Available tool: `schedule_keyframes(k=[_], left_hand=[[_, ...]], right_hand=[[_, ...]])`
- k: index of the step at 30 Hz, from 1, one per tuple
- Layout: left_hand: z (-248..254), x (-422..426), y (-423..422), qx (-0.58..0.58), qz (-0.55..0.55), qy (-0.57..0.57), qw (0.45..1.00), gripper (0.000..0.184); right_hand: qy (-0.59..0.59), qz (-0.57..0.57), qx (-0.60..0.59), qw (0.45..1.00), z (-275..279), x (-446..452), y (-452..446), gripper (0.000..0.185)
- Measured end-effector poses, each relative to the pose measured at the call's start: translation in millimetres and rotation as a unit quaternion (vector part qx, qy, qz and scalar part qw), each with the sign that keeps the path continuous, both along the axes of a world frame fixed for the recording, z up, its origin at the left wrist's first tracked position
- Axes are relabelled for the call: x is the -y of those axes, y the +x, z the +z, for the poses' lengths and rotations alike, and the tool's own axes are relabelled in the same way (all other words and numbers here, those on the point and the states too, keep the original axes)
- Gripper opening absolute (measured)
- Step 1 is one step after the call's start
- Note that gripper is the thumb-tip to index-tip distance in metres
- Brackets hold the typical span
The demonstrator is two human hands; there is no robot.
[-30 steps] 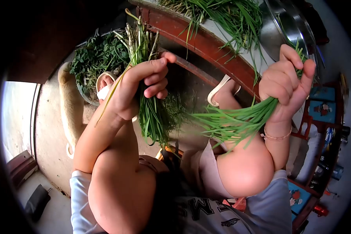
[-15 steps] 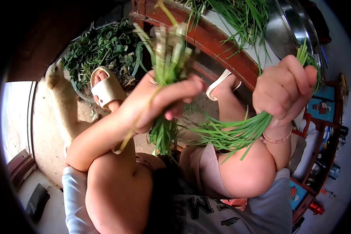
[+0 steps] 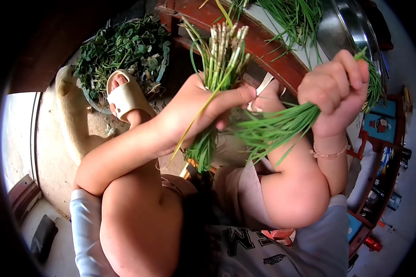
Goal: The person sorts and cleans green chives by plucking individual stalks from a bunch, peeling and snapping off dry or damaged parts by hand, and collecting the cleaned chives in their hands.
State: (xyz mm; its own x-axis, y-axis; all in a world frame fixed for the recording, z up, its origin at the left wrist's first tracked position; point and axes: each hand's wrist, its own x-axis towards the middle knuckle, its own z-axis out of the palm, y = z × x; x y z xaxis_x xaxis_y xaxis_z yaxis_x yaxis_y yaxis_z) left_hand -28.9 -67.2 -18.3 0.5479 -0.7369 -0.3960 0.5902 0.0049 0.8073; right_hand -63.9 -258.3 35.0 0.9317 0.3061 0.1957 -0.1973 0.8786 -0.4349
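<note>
My left hand [image 3: 194,108] is closed around a bunch of chives [image 3: 222,53], its pale cut ends pointing up and its green leaves hanging below the fist. One long yellowed blade [image 3: 188,131] trails down across that wrist. In my right hand [image 3: 330,87], wrapped tight, is a second bunch of chives [image 3: 282,129]. Its green leaves stick out toward the left, close to the first bunch, with their tips blurred. The other end of this bunch shows above the right fist. Both hands are raised over my knees.
More chives [image 3: 296,18] lie on a red-edged table [image 3: 272,62] beside a metal basin [image 3: 337,32]. Leafy greens [image 3: 125,55] fill a tub on the floor at left, near my sandaled foot. A light-coloured dog [image 3: 74,117] stands by it. Shelves [image 3: 381,152] line the right side.
The left bunch has moved slightly to the right, and its cut ends are sharper now. My right hand has risen a little with its bunch. The dog's head has shifted.
</note>
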Motion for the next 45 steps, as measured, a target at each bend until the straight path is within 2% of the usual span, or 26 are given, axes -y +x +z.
schedule_keyframes(k=[5,8,10,12,13,15,20,24,26,27,32,34,38,45], left_hand=[[-3,-3,2,0.018,0.022,-0.012,1.0,0.017],[-8,-6,4,0.009,0.047,-0.029,0.998,0.018],[-14,-9,11,-0.143,0.05,-0.083,0.985,0.016],[-9,-14,13,-0.203,0.05,-0.129,0.969,0.013],[-11,-15,13,-0.203,0.051,-0.129,0.969,0.013],[-16,-17,15,-0.247,0.036,-0.202,0.947,0.017],[-17,-20,15,-0.256,0.033,-0.196,0.946,0.02],[-16,-21,13,-0.177,0.054,-0.131,0.974,0.016],[-8,-25,10,-0.034,0.016,-0.071,0.997,0.012],[-5,-23,7,0.002,0.014,-0.06,0.998,0.012],[-8,-12,0,0.049,0.013,-0.035,0.998,0.009],[-11,-10,-1,0.048,0.021,-0.023,0.998,0.009],[-6,-12,-1,0.067,0.055,0.001,0.996,0.011],[-1,-13,-1,0.14,-0.007,0.02,0.99,0.009]], right_hand=[[0.037,-0.05,-0.05,0.997,8,3,0,0.027],[0.021,-0.035,-0.003,0.999,6,7,2,0.027],[0.03,-0.049,-0.021,0.998,8,6,3,0.025],[0.035,-0.051,-0.028,0.998,9,6,3,0.024],[0.041,-0.054,-0.035,0.997,10,6,3,0.023],[0.041,-0.049,-0.039,0.997,9,7,5,0.023],[0.055,-0.041,-0.068,0.995,2,7,10,0.023],[0.073,-0.077,-0.099,0.989,-2,13,9,0.025],[0.066,-0.101,-0.107,0.987,-3,16,8,0.025],[0.067,-0.131,-0.124,0.981,-2,16,8,0.025],[0.072,-0.192,-0.159,0.966,-4,19,6,0.026],[0.035,-0.227,-0.154,0.961,-4,19,5,0.024],[0.02,-0.227,-0.151,0.962,0,22,5,0.024],[0.009,-0.213,-0.155,0.965,-5,24,7,0.022]])
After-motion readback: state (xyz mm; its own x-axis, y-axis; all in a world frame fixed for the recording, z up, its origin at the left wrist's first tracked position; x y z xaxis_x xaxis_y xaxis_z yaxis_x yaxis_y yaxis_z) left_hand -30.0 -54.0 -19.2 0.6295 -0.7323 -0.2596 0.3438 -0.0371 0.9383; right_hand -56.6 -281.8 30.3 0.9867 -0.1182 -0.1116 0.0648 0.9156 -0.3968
